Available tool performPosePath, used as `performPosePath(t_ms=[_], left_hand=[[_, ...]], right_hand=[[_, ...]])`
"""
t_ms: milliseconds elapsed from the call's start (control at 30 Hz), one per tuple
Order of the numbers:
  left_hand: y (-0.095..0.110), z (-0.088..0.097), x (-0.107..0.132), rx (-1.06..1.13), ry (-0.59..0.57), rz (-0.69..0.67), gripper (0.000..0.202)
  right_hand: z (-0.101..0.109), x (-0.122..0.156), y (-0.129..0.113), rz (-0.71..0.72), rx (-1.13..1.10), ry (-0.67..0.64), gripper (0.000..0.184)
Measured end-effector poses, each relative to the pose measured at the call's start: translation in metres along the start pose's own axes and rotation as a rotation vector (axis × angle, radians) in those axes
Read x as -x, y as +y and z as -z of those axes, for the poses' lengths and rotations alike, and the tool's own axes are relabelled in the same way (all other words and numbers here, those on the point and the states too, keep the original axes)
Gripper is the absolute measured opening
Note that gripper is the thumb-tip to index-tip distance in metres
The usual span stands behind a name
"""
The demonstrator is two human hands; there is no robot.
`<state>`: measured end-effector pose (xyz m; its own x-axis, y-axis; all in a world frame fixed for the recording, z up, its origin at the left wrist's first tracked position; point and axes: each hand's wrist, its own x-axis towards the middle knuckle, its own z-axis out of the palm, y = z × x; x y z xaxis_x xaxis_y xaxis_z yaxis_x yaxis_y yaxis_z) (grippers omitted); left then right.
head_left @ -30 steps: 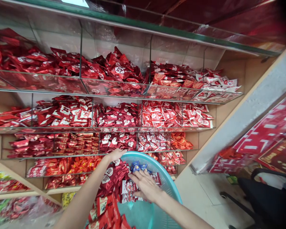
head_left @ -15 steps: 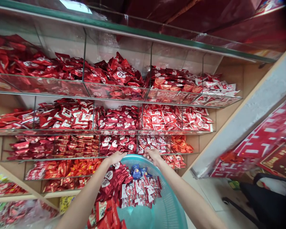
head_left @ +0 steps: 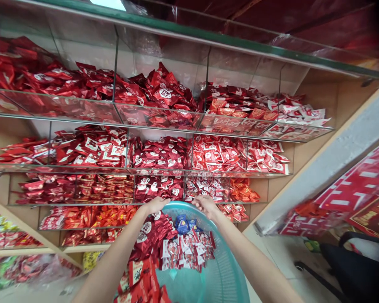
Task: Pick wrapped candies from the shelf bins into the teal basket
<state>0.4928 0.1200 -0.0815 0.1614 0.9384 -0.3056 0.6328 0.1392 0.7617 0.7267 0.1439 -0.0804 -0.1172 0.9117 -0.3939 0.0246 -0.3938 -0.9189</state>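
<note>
A round teal plastic basket (head_left: pixel 230 256) sits low in front of me, tilted so its inside shows. My left hand (head_left: pixel 157 205) is closed on its far rim, left of the middle; the fingertips are partly hidden. On the same rim, a little to the right, my right hand (head_left: pixel 206 205) grips with curled fingers. Inside lie dark red candy packets (head_left: pixel 145 235), white-and-red packets with printed figures (head_left: pixel 186 250), a few blue packets (head_left: pixel 182 224) and larger red packets (head_left: pixel 142 277). My left forearm covers part of the basket's left side.
Ahead rise tiered glass-fronted shelves (head_left: pixel 164 171) with dividers, filled with red and orange wrapped candies (head_left: pixel 94 147). A slanted wooden side panel (head_left: pixel 316 126) bounds them on the right. A black chair (head_left: pixel 356 261) and red patterned packages (head_left: pixel 350 189) stand at the right.
The view has shifted slightly, so the shelves appear a little further right and higher. Both hands remain at the basket's far rim, and the packets inside look the same.
</note>
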Motion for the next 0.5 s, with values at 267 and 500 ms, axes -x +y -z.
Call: performPosePath(t_ms=[267,500], left_hand=[[0.005,0.001,0.003,-0.002,-0.004,0.015,0.053],[0.004,0.000,0.002,0.030,0.000,0.022,0.053]], right_hand=[[0.031,0.081,0.005,0.329,0.261,-0.227,0.022],[0.034,0.136,0.042,0.039,0.334,-0.627,0.034]])
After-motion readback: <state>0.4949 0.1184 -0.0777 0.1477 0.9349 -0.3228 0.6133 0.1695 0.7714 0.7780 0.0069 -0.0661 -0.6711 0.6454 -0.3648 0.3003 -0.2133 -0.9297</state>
